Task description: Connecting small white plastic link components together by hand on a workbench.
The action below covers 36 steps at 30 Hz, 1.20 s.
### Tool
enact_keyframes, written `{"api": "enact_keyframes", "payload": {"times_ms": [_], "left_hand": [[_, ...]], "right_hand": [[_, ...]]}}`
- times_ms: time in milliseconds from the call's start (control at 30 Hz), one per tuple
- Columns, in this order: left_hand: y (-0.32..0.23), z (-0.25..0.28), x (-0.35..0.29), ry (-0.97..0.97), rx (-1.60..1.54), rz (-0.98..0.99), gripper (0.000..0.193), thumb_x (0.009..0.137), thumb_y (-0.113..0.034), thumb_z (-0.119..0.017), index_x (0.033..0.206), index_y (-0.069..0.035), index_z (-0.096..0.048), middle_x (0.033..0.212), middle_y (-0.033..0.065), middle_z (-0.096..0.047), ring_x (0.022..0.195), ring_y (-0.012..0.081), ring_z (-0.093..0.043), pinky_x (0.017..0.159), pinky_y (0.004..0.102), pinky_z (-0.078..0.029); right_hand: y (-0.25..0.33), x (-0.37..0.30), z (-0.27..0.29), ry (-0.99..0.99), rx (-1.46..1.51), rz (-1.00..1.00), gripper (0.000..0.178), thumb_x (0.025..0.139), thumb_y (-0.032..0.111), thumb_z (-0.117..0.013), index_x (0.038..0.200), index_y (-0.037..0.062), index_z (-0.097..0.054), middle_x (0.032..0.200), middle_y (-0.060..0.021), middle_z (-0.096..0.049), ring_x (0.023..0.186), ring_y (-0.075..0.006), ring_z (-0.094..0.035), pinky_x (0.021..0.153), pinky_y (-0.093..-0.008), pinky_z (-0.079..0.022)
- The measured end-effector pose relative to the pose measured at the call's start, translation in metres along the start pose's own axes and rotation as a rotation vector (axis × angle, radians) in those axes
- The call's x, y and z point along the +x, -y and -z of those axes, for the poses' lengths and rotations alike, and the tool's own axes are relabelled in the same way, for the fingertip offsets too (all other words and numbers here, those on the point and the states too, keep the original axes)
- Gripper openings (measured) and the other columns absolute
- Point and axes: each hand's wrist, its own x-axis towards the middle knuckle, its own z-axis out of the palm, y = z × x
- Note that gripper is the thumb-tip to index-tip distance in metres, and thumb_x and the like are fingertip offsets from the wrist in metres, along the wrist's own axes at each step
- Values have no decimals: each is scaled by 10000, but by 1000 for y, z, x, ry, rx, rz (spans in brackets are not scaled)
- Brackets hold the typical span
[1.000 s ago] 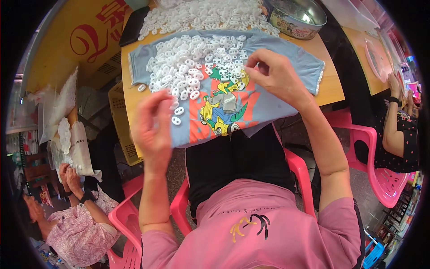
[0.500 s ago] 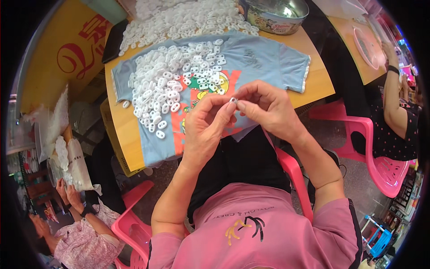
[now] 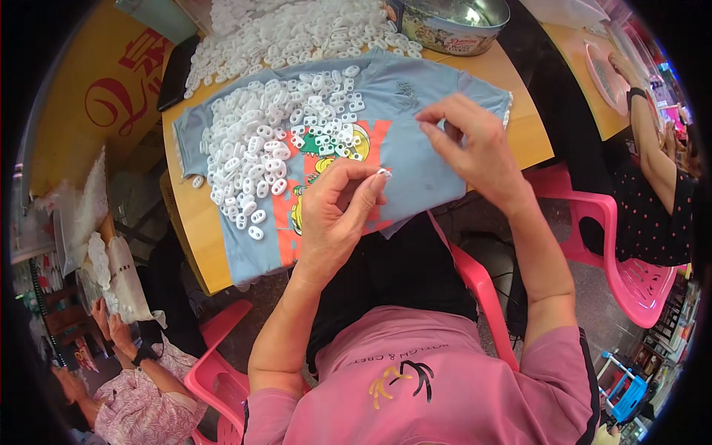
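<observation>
My left hand (image 3: pixel 337 208) pinches a small white plastic piece (image 3: pixel 383 172) between thumb and forefinger, over the front of a blue-grey T-shirt (image 3: pixel 426 156) spread on the table. To its right, my right hand (image 3: pixel 478 148) hovers above the shirt, open, its thumb and forefinger slightly apart and nothing visible between them. Close to its fingertips lies a small patch of thin dark bits (image 3: pixel 406 95), too fine to make out. White oval two-holed plastic pieces (image 3: pixel 248 148) are heaped on the shirt's left part. Several smaller white pieces with dark spots (image 3: pixel 337 137) lie beside them.
More white pieces (image 3: pixel 297 37) cover the far side of the wooden table (image 3: pixel 530 133). A round metal tin (image 3: pixel 456 30) stands at the far right. Pink plastic chairs (image 3: pixel 623 252) are on both sides. One person (image 3: pixel 144 393) sits at left, another (image 3: pixel 653 193) at right.
My right hand has left the white piece and moved right and away from me, towards the dark bits. My left hand still pinches the piece, nearly in place.
</observation>
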Motion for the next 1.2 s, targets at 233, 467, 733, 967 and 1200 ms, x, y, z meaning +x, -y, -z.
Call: {"api": "enact_keyframes", "payload": {"times_ms": [233,467,733,967,1200], "left_hand": [[-2,2,0,7,-51,64,101,947,-62,-592,1000,18,-623,873,44,-624,750,93,-586,665,229,-471],[1,3,0,-17,-119,79,115,935,-96,-623,975,11,-630,876,29,-617,728,83,-620,621,210,-505],[-2,12,3,-98,-439,158,161,962,-124,-586,1021,26,-582,854,84,-658,706,120,-622,640,258,-512],[0,10,4,-124,-434,118,142,949,-102,-597,1039,8,-589,881,103,-673,711,126,-636,640,240,-508],[3,9,3,-107,-385,72,151,946,-113,-611,1028,12,-593,891,66,-679,715,95,-624,639,222,-510]], "right_hand": [[-15,30,-10,14,-339,268,98,802,82,-689,898,65,-678,875,-70,-600,712,-251,-601,623,-342,-475],[-17,46,-13,122,-540,393,120,798,96,-672,902,39,-649,856,-79,-582,785,-273,-609,667,-374,-476],[10,34,-17,73,-5,175,138,891,52,-610,1020,16,-643,835,-53,-591,687,-130,-555,633,-263,-444],[23,8,-42,120,704,-214,171,950,107,-595,1052,-23,-641,839,-11,-613,699,-77,-552,681,-216,-474],[28,-2,-56,81,820,-303,171,943,143,-623,1013,-13,-632,786,-7,-615,709,-73,-572,671,-209,-478]]}}
